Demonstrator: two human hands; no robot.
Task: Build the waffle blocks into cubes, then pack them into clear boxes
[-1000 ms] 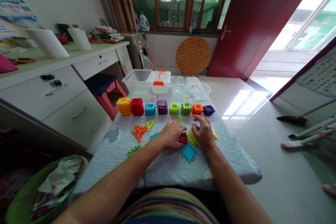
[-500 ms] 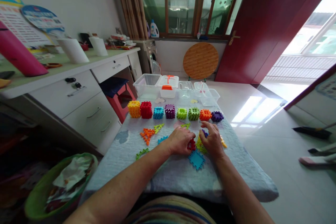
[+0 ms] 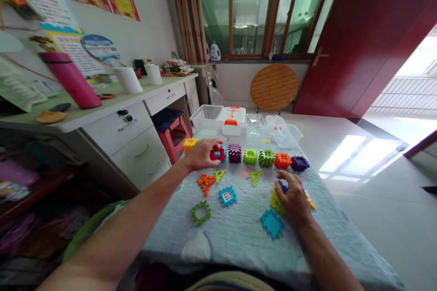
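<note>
At the row of stacked plastic building tiles, my left hand (image 3: 202, 153) pinches a red tile with a window pattern (image 3: 217, 153). That tile sits in front of the blue stack, and the hand covers the red stack's place. Lower on the right, my right hand (image 3: 295, 198) rests with parted, curved fingers over yellow-green tiles (image 3: 277, 202) and a purple tile (image 3: 283, 186). A solid blue tile (image 3: 272, 223) lies just below it, and a yellow piece (image 3: 310, 201) shows past its far side. The fingers' undersides are hidden.
A yellow stack (image 3: 190, 145) and a purple stack (image 3: 234, 153) flank my left hand. Loose on the cloth lie orange triangular pieces (image 3: 205, 184), a blue window tile (image 3: 227, 196) and a green frame (image 3: 201, 213). Clear plastic boxes (image 3: 206, 117) line the table's far edge.
My left hand has moved forward and left from the table's middle to the row, carrying the red tile. My right hand stays over the yellow-green tiles. The view has turned left.
</note>
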